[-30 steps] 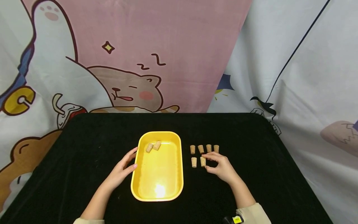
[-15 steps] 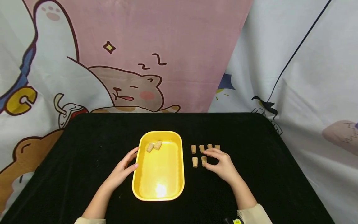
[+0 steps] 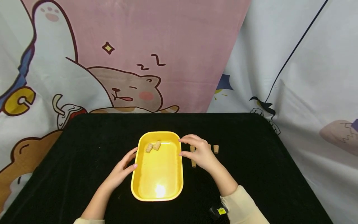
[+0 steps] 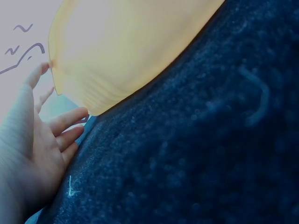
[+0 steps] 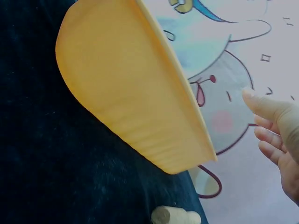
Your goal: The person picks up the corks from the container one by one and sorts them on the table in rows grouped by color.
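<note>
A yellow plastic tray (image 3: 157,198) stands on the black cloth, with two corks (image 3: 157,145) lying in its far left corner. My left hand (image 3: 121,171) rests at the tray's left side, thumb and fingertips spread along the rim; the left wrist view shows the fingertips (image 4: 46,66) right at the edge. At the right rim, my right hand (image 3: 199,151) is held with thumb and forefinger apart, and no object shows between them. Beneath and beside this hand stand several more corks (image 3: 193,163), partly hidden by it; one cork (image 3: 216,149) is visible to its right.
Black cloth (image 3: 265,174) covers the table around the tray. Behind its far edge hangs a printed curtain (image 3: 193,62) with cartoon animals. A small black device with a yellow label (image 3: 221,211) sits at my right sleeve.
My right hand has moved left from the front-row cork it was touching to the tray's right rim. My left hand and the tray stay in place.
</note>
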{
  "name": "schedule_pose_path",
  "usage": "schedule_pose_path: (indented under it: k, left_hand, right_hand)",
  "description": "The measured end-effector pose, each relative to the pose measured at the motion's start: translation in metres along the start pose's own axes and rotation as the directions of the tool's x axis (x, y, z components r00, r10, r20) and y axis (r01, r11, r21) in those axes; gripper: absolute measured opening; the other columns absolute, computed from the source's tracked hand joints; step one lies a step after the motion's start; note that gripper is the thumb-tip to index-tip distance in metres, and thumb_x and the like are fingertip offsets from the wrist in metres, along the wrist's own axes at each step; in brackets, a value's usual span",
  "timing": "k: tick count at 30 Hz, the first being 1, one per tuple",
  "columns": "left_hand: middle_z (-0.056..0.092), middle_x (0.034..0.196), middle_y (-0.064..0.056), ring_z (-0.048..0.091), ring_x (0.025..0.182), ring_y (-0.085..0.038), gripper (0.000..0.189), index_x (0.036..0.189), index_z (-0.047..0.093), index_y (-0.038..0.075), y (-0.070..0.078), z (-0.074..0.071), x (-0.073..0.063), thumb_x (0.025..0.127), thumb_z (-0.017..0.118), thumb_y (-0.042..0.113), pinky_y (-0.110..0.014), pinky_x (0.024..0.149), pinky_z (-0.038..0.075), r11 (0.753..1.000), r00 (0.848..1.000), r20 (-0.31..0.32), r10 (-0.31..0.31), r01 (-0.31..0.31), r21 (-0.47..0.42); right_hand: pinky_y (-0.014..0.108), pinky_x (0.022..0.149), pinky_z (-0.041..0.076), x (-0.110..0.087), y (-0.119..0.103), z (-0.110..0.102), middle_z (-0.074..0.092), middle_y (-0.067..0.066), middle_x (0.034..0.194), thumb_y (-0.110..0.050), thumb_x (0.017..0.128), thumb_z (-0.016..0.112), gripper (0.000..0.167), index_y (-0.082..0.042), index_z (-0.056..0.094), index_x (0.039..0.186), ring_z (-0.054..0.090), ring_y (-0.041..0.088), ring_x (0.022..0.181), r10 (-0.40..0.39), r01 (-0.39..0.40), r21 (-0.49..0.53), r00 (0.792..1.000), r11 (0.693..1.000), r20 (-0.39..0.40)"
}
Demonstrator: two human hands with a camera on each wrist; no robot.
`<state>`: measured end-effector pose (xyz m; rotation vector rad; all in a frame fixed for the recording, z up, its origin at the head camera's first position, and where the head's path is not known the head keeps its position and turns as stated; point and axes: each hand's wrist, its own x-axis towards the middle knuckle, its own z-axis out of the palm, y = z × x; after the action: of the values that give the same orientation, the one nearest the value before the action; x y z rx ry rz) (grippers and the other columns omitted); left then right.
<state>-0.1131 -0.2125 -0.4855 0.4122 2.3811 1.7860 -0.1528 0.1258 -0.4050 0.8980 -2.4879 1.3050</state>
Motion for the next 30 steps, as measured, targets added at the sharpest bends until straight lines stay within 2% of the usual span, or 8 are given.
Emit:
schedule_pose_path:
  k: [8, 12, 17, 23, 27, 30]
  left_hand:
    - [0.037, 0.146, -0.021, 0.034, 0.132, -0.044, 0.057, 0.150, 0.030, 0.020, 0.000, 0.000, 0.001, 0.098, 0.054, 0.020, -0.064, 0.097, 0.035, 1.000, 1.000, -0.009, -0.005, 0.005, 0.013]
    - [0.037, 0.146, -0.022, 0.033, 0.133, -0.044, 0.057, 0.150, 0.029, 0.017, 0.001, 0.000, 0.001, 0.098, 0.054, 0.018, -0.064, 0.097, 0.034, 1.000, 1.000, -0.007, 0.005, -0.005, 0.019]
    - [0.038, 0.146, -0.021, 0.034, 0.132, -0.043, 0.057, 0.150, 0.029, 0.017, 0.002, 0.000, 0.000, 0.098, 0.054, 0.017, -0.063, 0.097, 0.035, 1.000, 1.000, -0.008, 0.002, -0.002, 0.017]
    - [0.038, 0.146, -0.021, 0.035, 0.132, -0.043, 0.057, 0.150, 0.029, 0.017, 0.003, 0.000, -0.001, 0.098, 0.054, 0.015, -0.063, 0.097, 0.035, 1.000, 1.000, -0.006, 0.008, -0.008, 0.013]
    - [0.038, 0.146, -0.022, 0.035, 0.131, -0.044, 0.058, 0.150, 0.029, 0.017, 0.001, -0.001, 0.000, 0.098, 0.053, 0.015, -0.064, 0.097, 0.035, 1.000, 1.000, -0.001, 0.019, -0.019, 0.017]
    - [0.039, 0.145, -0.022, 0.035, 0.131, -0.044, 0.058, 0.150, 0.029, 0.017, 0.000, -0.001, 0.000, 0.098, 0.053, 0.016, -0.064, 0.097, 0.035, 1.000, 1.000, 0.000, 0.023, -0.023, 0.018]
  right_hand:
    - [0.030, 0.088, 0.049, 0.037, 0.007, 0.023, 0.062, 0.002, 0.116, -0.020, 0.076, 0.081, 0.041, -0.009, 0.070, 0.114, 0.053, 0.016, 0.106, -0.038, 0.053, -0.091, 0.987, 0.994, 0.154]
    - [0.030, 0.091, 0.047, 0.052, 0.011, 0.034, 0.062, 0.001, 0.116, -0.023, 0.078, 0.079, 0.040, -0.008, 0.070, 0.114, 0.051, 0.015, 0.105, -0.062, 0.097, -0.133, 0.966, 0.986, 0.250]
    - [0.031, 0.096, 0.044, 0.067, 0.015, 0.047, 0.061, 0.003, 0.117, -0.017, 0.079, 0.079, 0.039, -0.007, 0.069, 0.115, 0.052, 0.018, 0.108, -0.068, 0.130, -0.156, 0.935, 0.979, 0.348]
    - [0.031, 0.101, 0.040, 0.078, 0.018, 0.062, 0.061, 0.005, 0.120, -0.013, 0.079, 0.079, 0.038, -0.007, 0.069, 0.115, 0.052, 0.020, 0.113, 0.018, 0.074, -0.199, 0.904, 0.977, 0.427]
    - [0.030, 0.104, 0.037, 0.084, 0.018, 0.071, 0.060, 0.001, 0.125, -0.017, 0.079, 0.078, 0.039, -0.013, 0.069, 0.117, 0.050, 0.018, 0.119, 0.110, 0.020, -0.265, 0.876, 0.964, 0.469]
    - [0.031, 0.106, 0.034, 0.088, 0.017, 0.075, 0.060, -0.002, 0.126, -0.016, 0.080, 0.077, 0.039, -0.014, 0.069, 0.117, 0.050, 0.017, 0.121, 0.142, 0.014, -0.300, 0.860, 0.954, 0.491]
